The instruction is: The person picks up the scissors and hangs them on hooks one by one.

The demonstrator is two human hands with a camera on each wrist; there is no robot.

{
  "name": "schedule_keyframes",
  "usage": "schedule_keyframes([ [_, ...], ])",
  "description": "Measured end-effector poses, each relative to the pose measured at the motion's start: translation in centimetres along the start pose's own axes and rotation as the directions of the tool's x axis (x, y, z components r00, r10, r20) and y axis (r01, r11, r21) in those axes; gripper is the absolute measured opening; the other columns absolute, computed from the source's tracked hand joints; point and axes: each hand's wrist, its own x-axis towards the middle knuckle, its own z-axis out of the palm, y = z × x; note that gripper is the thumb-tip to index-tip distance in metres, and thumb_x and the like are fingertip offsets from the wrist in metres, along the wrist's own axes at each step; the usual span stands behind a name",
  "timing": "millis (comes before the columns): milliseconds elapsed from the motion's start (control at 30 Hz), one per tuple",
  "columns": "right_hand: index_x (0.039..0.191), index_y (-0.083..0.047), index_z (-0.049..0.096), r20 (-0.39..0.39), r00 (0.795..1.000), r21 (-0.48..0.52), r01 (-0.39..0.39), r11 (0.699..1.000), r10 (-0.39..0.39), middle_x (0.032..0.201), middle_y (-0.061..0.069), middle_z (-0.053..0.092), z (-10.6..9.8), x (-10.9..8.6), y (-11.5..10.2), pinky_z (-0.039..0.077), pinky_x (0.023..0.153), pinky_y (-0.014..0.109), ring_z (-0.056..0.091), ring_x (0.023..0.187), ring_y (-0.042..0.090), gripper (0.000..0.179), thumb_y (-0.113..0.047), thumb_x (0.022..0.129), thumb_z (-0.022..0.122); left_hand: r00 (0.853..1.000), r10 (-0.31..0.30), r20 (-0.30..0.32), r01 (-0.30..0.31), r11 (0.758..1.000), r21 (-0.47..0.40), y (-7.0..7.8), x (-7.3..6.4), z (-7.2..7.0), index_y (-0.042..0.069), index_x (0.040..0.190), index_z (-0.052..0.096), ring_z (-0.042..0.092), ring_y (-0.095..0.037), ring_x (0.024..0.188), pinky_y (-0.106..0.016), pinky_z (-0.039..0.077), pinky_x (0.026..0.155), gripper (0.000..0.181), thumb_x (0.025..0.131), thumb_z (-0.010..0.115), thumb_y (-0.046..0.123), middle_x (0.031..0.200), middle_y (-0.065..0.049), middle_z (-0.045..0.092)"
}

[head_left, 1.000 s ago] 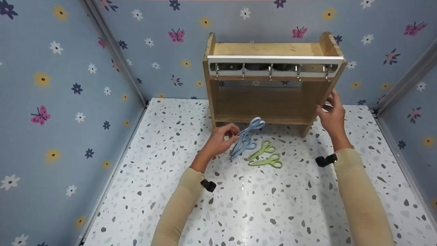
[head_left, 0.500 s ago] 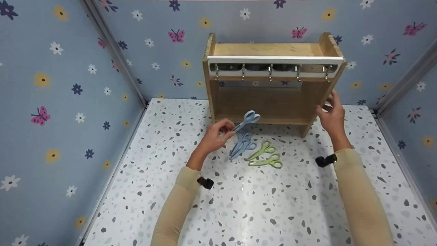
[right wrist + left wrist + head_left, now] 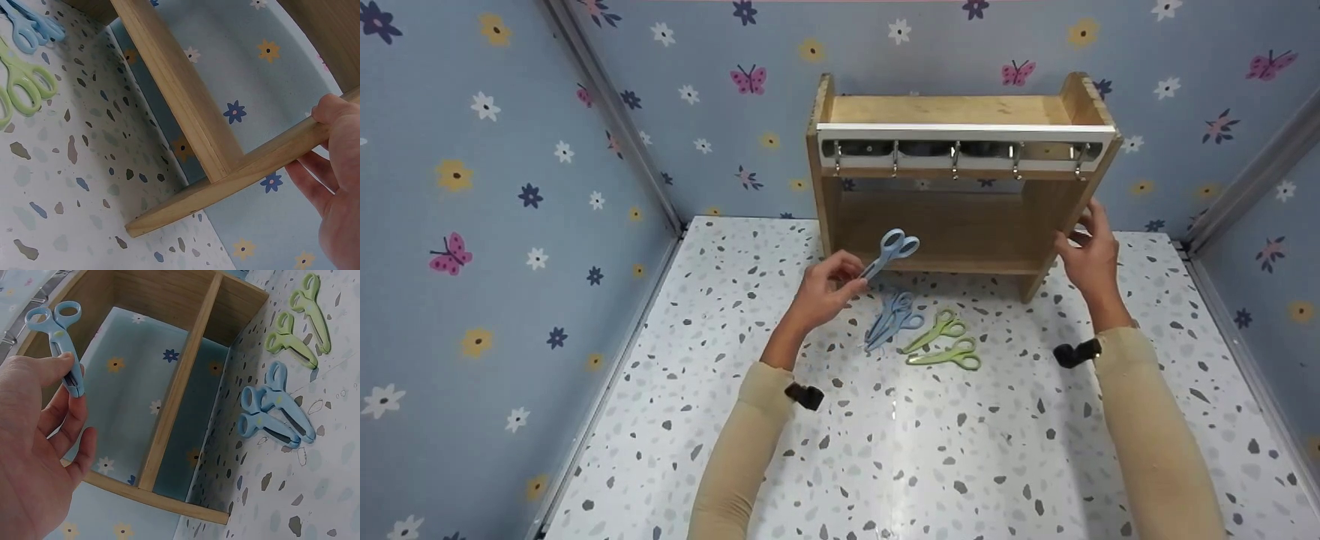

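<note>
My left hand pinches blue scissors by the blade end between thumb and fingers, the two handle loops pointing up. They are raised in front of the lower shelf of a wooden rack. With thumb and fingers on either side, my right hand grips the edge of the rack's right side panel. On the table lie two more blue scissors, overlapping each other. Beside them are two green scissors, their loops toward the right.
A white rail with several metal hooks runs across the rack's upper front. The rack stands at the back of a speckled white table, close to the flowered back wall. A flowered side wall bounds the left.
My left hand has moved up and to the left, lifting the blue scissors away from the pair on the table. The right hand and the rack have stayed put.
</note>
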Motion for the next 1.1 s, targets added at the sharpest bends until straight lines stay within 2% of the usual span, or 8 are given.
schedule_keyframes([
  [333,0.176,-0.032,0.034,0.001,1.0,0.011,0.005,1.0,-0.005,0.175,0.019,0.051,0.0,0.0,0.2,0.049,0.125,0.064,0.061,0.153,0.048,0.076,-0.009,0.11,0.062,0.997,-0.036,-0.061,0.035,0.999,-0.017,0.1,0.2,-1.0,0.003,0.121,0.07,0.07,-0.014,0.094,-0.032,0.056,0.095,0.017,0.108,0.074,0.011,0.109,-0.019,0.077],
  [567,0.176,-0.034,0.034,0.006,1.0,0.012,-0.015,1.0,0.015,0.175,0.019,0.051,0.0,0.0,0.1,0.049,0.127,0.063,0.06,0.155,0.047,0.077,-0.009,0.109,0.062,0.994,-0.049,-0.094,0.048,0.999,-0.014,0.1,0.4,-1.6,0.003,0.123,0.069,0.072,-0.019,0.099,-0.034,0.058,0.098,0.017,0.108,0.074,0.01,0.11,-0.019,0.076],
  [933,0.178,-0.035,0.031,0.01,1.0,0.022,-0.025,0.999,0.024,0.175,0.019,0.051,-0.1,-0.1,0.0,0.048,0.127,0.062,0.06,0.155,0.046,0.08,-0.01,0.109,0.062,0.987,-0.038,-0.157,0.029,0.998,-0.054,0.2,0.9,-2.7,0.002,0.12,0.069,0.069,-0.011,0.094,-0.029,0.056,0.094,0.017,0.105,0.076,0.005,0.107,-0.019,0.077],
  [1100,0.178,-0.035,0.031,0.01,1.0,0.021,-0.022,1.0,0.022,0.176,0.019,0.05,-0.1,-0.1,0.1,0.049,0.126,0.062,0.06,0.155,0.045,0.08,-0.009,0.109,0.063,0.983,-0.052,-0.174,0.042,0.997,-0.06,0.2,1.1,-3.2,0.002,0.122,0.069,0.071,-0.009,0.095,-0.028,0.056,0.095,0.017,0.106,0.074,0.007,0.108,-0.017,0.077],
])
